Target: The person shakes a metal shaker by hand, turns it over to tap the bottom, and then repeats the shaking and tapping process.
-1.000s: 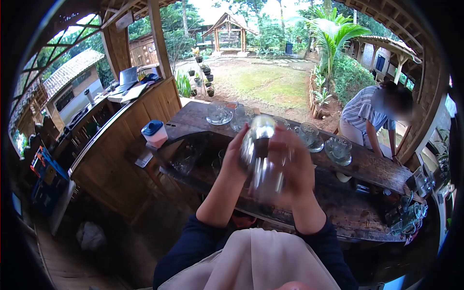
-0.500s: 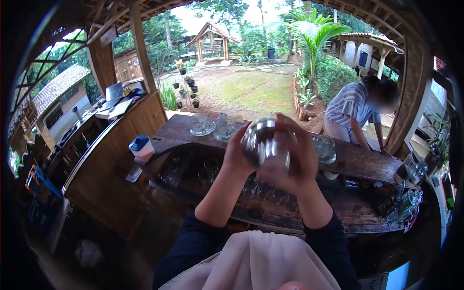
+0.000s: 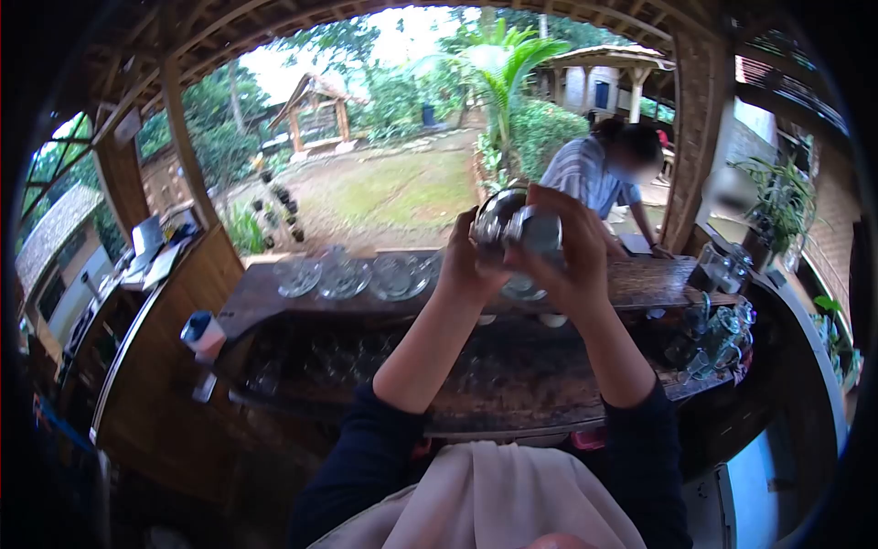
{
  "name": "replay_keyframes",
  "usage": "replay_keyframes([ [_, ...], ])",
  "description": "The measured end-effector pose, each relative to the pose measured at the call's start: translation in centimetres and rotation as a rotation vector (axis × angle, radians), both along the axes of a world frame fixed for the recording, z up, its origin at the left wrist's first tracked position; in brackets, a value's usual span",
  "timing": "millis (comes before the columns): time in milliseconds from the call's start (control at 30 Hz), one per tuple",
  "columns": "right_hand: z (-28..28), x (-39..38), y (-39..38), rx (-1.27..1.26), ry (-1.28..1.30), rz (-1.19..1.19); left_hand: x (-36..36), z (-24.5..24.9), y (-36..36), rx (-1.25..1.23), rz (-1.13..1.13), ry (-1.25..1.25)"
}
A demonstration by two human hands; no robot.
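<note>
Above the wooden counter (image 3: pixel 631 285), both of my hands hold a shiny metal vessel (image 3: pixel 498 220) with a rounded, mirror-like body and a paler cylindrical end. Its exact kind is hard to make out. My left hand (image 3: pixel 465 263) wraps its left side. The fingers of my right hand (image 3: pixel 578 254) curl over the top and right side. Clear glass cups (image 3: pixel 400 277) with saucers line the counter to the left of my hands. Another glass dish (image 3: pixel 524 289) sits just below the vessel, partly covered by my hands.
A blue-lidded tub (image 3: pixel 203 335) is at the counter's left end. Clear glass mugs (image 3: pixel 718 339) and jars (image 3: pixel 724 267) stand at the right. More glassware (image 3: pixel 343 352) fills the dark lower shelf. Another person (image 3: pixel 585 174) leans over beyond the counter at right.
My view has turned right, so the counter and garden shift left. The vessel has tilted in my hands and risen slightly, with both hands still around it.
</note>
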State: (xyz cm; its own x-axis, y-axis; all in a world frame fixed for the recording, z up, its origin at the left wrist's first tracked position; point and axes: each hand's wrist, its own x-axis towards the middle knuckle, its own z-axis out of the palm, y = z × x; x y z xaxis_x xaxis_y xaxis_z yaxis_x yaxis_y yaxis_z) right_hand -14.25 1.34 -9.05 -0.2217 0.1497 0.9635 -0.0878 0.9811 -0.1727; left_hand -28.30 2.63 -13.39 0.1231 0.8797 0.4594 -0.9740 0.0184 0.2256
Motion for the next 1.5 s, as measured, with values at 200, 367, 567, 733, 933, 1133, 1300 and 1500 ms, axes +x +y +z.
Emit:
replay_keyframes([
  [200, 1.7, 9.5, -7.0, 0.962, 0.026, -0.116, 8.2, 3.7, -4.5, 0.817, 0.311, 0.307],
  [367, 2.8, 17.3, 0.3, 0.384, -0.157, -0.292, 13.8, 4.9, 4.7, 0.207, -0.150, 0.433],
  [567, 5.5, 22.7, -5.1, 0.580, -0.424, -0.737, 20.6, 6.3, 4.9, 0.220, -0.483, 0.292],
  [733, 3.8, 26.7, -8.8, 1.099, -0.329, -0.458, 26.3, 8.9, -0.7, 1.097, 0.092, 0.326],
  [933, 6.1, 33.2, -6.0, 0.309, -0.253, -0.834, 36.0, 6.4, 6.2, 0.555, -0.479, 0.458],
  [1133, 4.8, 35.5, -12.2, 0.512, -0.455, -0.902, 37.0, 6.5, 0.7, 0.426, -0.724, 0.280],
  [1300, 4.0, 41.0, -9.0, 0.853, -0.539, -0.729, 39.6, 8.1, 0.9, 0.531, -0.398, 0.267],
  [1500, 6.3, 40.1, -5.7, -0.426, 0.094, -0.557, 43.3, 4.9, 9.8, 0.547, -0.965, 0.250],
])
